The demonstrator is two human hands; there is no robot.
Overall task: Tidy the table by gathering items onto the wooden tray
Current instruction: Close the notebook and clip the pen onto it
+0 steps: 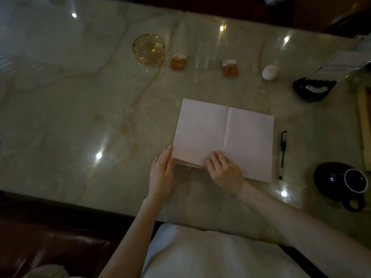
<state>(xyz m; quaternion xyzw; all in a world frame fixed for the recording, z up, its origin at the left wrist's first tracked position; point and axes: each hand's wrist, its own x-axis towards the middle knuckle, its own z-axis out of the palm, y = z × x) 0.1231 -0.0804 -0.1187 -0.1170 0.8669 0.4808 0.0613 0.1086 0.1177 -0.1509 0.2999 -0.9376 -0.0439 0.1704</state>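
Notebook (223,137) lying open mid-table on the marble table (80,117), pen (283,155) just beside its right edge — wooden tray (364,127) barely showing at far right. Left hand (162,173) resting flat, open, against the left page edge; right hand (224,169) pressing down, fingers loosely curled, gripping nothing — probably steadying the pages for closing.

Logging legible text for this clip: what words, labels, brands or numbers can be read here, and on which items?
No text is readable.
Open notebook: pages look blank.
Two small amber jars: pale tops, no legible label.
Pen: no markings visible.
Clear stand at the far right: faint lines, too blurred to read.
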